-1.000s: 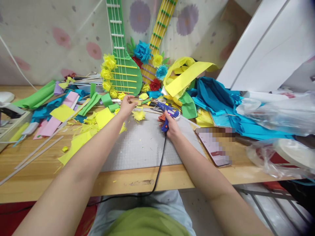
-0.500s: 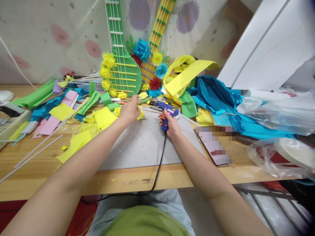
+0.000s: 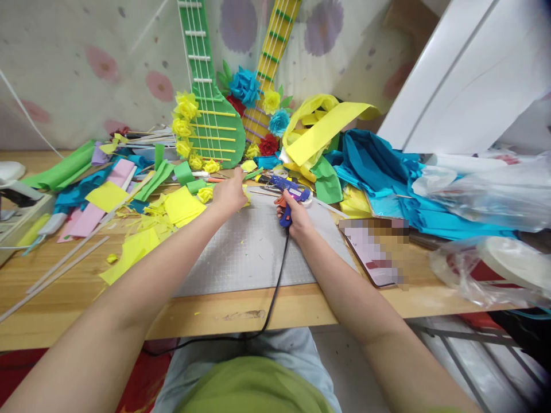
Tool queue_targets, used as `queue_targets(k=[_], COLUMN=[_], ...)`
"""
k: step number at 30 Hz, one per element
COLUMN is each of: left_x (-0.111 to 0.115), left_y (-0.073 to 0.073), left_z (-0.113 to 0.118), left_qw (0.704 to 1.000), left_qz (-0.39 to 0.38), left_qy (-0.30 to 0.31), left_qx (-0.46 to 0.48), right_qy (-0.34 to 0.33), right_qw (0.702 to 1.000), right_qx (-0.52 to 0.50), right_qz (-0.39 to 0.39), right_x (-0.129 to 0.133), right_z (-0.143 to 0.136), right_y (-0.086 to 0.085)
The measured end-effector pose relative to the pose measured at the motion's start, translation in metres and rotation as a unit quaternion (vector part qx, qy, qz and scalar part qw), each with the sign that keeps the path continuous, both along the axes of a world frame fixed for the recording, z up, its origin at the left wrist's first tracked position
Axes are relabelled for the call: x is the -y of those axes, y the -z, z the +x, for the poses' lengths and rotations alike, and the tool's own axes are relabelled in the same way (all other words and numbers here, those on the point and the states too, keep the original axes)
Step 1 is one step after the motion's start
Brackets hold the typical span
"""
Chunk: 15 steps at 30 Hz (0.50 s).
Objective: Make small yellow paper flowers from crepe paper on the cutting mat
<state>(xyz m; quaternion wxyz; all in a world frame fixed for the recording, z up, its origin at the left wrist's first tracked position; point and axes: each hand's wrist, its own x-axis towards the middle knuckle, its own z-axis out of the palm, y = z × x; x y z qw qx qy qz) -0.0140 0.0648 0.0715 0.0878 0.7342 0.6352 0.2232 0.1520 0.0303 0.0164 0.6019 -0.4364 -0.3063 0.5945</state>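
Observation:
My right hand (image 3: 296,213) is wrapped round a blue glue gun (image 3: 291,194) above the back right of the grey cutting mat (image 3: 258,252). The gun's black cord hangs down over the table edge. My left hand (image 3: 230,194) is over the mat's back edge, its fingers partly bent and pointing away. Whether it holds anything is hidden. Yellow paper shows beside it, and a yellow paper flower (image 3: 205,194) lies just left of it. Behind stands a green paper-covered instrument (image 3: 224,129) edged with yellow flowers.
A yellow instrument (image 3: 275,43) with coloured flowers leans behind. Yellow paper pieces (image 3: 183,206) lie at left, blue paper (image 3: 374,166) at right. A phone (image 3: 372,255) and a plastic-wrapped roll (image 3: 495,269) rest on the right side.
The view has shifted slightly. Both hands stay in nearly the same place, the right still round the glue gun. The left hand's fingers look slightly turned.

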Motion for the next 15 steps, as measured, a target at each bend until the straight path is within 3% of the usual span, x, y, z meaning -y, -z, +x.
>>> queue_targets(k=[7, 15], left_x=[0.002, 0.013], left_y=[0.009, 0.022], left_z=[-0.004, -0.015], left_qw=[0.996, 0.994], left_qz=[-0.007, 0.055], left_qy=[0.023, 0.085], left_qx=[0.081, 0.025], right_qy=[0.002, 0.007], right_qw=[1.0, 1.0], right_qx=[0.009, 0.006], right_qz=[0.006, 0.001], right_x=[-0.001, 0.0], right_z=[0.001, 0.0], right_y=[0.002, 0.001])
